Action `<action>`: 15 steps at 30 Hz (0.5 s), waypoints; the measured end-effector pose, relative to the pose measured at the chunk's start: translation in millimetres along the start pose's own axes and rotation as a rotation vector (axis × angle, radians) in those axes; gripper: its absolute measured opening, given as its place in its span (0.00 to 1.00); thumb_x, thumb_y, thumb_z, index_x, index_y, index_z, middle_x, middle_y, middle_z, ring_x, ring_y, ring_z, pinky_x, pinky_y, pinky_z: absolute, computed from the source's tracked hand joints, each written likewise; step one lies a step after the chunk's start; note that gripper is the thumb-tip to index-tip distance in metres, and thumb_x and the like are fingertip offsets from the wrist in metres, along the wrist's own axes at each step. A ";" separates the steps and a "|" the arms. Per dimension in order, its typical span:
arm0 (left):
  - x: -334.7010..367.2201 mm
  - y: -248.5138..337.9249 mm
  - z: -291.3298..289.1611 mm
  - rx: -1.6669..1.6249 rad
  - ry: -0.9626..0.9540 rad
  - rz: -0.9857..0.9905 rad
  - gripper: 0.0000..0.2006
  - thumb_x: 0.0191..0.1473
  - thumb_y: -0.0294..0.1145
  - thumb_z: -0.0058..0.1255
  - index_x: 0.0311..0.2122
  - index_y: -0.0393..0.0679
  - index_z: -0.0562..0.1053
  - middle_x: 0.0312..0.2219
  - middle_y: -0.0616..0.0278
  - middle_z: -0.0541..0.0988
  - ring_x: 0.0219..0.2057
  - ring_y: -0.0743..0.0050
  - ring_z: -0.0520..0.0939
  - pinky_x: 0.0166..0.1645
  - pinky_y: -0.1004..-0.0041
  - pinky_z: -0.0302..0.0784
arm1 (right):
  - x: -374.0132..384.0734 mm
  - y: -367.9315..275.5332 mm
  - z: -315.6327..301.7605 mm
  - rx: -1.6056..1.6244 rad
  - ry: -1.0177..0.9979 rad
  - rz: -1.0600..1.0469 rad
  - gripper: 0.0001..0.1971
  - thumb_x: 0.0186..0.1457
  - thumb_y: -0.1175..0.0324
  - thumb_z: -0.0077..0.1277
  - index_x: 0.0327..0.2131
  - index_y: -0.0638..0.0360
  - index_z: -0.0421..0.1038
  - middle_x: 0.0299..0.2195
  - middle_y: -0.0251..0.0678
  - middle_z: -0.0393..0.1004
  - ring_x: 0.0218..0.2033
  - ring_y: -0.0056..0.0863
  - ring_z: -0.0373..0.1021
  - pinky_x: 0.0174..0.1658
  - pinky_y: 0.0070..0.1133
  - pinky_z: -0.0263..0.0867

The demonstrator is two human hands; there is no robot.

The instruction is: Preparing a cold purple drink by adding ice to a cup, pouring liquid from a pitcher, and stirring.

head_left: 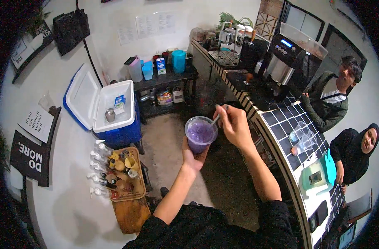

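A clear plastic cup [200,133] with a purple drink in it is held up in the middle of the view. My left hand [194,159] is wrapped round the cup's lower part from below. My right hand [234,124] pinches the upper end of a spoon or stirrer [215,120] just right of the rim. The stirrer's lower end slants into the cup and is hidden in the purple drink.
On the left stand an open blue-and-white cooler [135,120] and a tray [141,182] of pump bottles. A black shelf [189,75] with jugs is at the back. Along the right, a tiled counter [276,118] carries a coffee grinder [280,68], cups and a teal-lidded pitcher [316,176]; two people are behind it.
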State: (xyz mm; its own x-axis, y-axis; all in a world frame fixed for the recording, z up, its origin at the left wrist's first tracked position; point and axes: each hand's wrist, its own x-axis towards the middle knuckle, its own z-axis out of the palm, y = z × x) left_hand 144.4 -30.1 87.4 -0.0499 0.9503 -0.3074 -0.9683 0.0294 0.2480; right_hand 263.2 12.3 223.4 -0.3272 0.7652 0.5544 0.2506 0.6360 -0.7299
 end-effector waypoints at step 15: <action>5.1 -6.2 -6.9 0.041 0.067 -0.025 0.26 0.59 0.59 0.31 0.49 0.50 0.69 0.47 0.63 0.73 0.48 0.68 0.75 0.48 0.65 0.78 | -5.0 11.8 0.9 -0.016 0.106 0.052 0.19 0.62 0.65 0.44 0.21 0.66 0.71 0.11 0.28 0.63 0.14 0.12 0.57 0.18 0.17 0.51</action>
State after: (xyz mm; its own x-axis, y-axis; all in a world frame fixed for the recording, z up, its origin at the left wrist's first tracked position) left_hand 148.5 -27.6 78.0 -0.0437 0.9263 -0.3742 -0.9586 0.0667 0.2770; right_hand 267.0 15.9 211.6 -0.2155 0.8031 0.5555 0.2799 0.5958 -0.7528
